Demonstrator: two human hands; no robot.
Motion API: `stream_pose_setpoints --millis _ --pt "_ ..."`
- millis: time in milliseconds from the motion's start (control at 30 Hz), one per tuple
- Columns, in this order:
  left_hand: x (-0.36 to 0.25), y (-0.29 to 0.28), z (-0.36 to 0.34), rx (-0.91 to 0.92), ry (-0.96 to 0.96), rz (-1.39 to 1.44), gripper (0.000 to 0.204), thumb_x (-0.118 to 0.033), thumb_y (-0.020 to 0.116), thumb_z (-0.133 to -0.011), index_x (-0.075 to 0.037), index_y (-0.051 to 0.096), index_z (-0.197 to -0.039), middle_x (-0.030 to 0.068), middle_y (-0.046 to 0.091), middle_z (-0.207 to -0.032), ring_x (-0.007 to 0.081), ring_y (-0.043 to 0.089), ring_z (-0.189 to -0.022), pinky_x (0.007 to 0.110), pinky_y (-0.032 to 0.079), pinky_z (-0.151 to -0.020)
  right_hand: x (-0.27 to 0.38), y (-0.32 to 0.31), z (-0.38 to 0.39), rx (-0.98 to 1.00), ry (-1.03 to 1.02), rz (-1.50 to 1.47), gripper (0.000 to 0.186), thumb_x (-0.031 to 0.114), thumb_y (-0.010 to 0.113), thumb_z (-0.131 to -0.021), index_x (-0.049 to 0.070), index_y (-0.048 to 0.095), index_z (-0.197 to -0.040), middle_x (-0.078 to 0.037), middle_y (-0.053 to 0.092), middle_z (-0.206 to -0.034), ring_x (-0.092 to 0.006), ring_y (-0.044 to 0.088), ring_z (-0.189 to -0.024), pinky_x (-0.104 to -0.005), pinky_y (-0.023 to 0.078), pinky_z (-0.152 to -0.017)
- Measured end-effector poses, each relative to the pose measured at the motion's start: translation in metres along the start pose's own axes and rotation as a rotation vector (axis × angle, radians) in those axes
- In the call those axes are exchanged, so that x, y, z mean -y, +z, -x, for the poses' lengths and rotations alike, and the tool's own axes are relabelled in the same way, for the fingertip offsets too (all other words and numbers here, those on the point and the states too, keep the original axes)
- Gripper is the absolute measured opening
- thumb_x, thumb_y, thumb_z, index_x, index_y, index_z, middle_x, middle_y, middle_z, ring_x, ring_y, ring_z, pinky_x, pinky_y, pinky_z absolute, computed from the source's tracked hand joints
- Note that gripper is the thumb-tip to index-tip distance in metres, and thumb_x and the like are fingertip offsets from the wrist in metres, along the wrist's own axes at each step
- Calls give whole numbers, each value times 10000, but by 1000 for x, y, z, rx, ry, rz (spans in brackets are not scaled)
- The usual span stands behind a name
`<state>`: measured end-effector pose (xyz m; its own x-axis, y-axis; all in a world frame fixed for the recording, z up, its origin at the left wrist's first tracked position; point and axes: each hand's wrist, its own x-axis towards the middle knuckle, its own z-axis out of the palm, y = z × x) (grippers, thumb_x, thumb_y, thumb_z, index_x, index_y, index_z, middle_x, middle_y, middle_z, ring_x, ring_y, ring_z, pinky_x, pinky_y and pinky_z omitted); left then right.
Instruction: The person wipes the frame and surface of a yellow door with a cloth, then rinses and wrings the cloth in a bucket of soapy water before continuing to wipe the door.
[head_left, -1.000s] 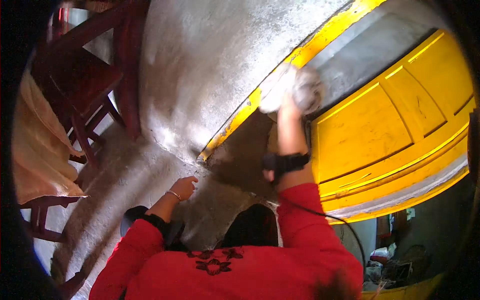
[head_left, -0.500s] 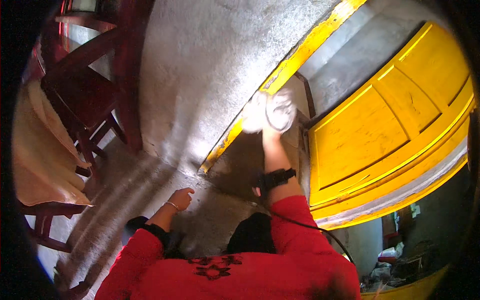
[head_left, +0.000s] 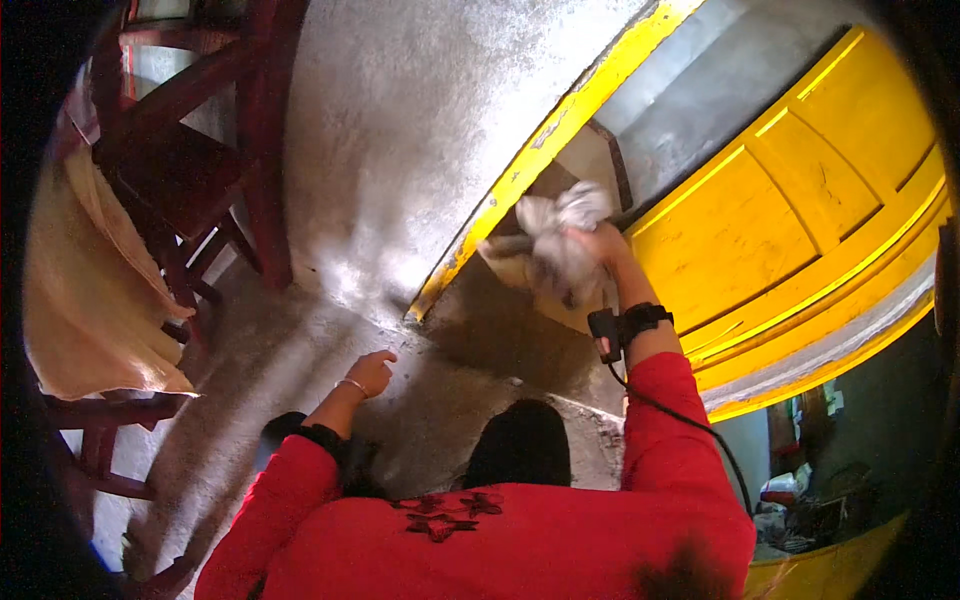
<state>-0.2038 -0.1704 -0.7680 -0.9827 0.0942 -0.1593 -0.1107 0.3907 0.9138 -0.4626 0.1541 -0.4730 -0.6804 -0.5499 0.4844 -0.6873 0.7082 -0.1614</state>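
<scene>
In the head view, the fingers of the right hand [head_left: 602,243] were partly hidden by a cloth [head_left: 560,240] blurred by motion, and whether the yellow strip [head_left: 540,145] was touched by it could not be told. The chair [head_left: 185,175] was cut off at the left. The cloth, greyish white and crumpled, was gripped between strip and yellow panelled door [head_left: 730,240]. The left hand [head_left: 370,374] was held loosely curled above the floor [head_left: 290,390]; its gap could not be judged. One cloth, one door and two hands were counted.
</scene>
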Motion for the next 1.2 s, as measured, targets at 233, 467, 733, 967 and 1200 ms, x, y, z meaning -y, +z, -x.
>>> stream_pose_setpoints --millis 233,467,733,967,1200 --pt "84 2 6 53 414 -291 247 -74 524 -786 -61 576 -1028 98 659 -794 181 632 -717 311 517 -648 71 11 -13 107 784 -721 737 477 670 -708 -59 493 -1181 -190 552 -1141 -269 544 -1025 -351 426 -885" --pt "71 13 -12 58 -194 -35 312 -115 493 -725 -128 622 -1009 180 620 -977 347 571 -949 379 452 -851 169 -170 -172 -475 317 -770 589 371 603 -805 5 428 -1233 -180 545 -1131 -274 529 -1049 -400 443 -852" --pt "69 3 -14 60 -89 -150 292 -109 535 -811 -65 550 -1100 109 665 -817 187 643 -692 305 514 -635 206 -173 -193 -1069 -148 -25 467 363 572 -826 4 534 -1123 -161 572 -1081 -259 540 -1016 -382 425 -866" --pt "130 16 -14 107 -51 -134 302 -111 567 -798 -69 537 -1095 127 648 -788 192 632 -733 305 509 -645 223 6 -83 -873 -117 421 444 172 590 -766 183 510 -1203 -178 494 -1077 -396 457 -1010 -447 411 -822" --pt "65 9 -16 95 -86 -96 302 -157 515 -739 -115 613 -1021 166 644 -850 325 606 -844 378 485 -776 209 -67 -115 -879 -109 508 517 150 618 -712 267 513 -1205 -111 490 -973 -310 493 -936 -434 440 -741"
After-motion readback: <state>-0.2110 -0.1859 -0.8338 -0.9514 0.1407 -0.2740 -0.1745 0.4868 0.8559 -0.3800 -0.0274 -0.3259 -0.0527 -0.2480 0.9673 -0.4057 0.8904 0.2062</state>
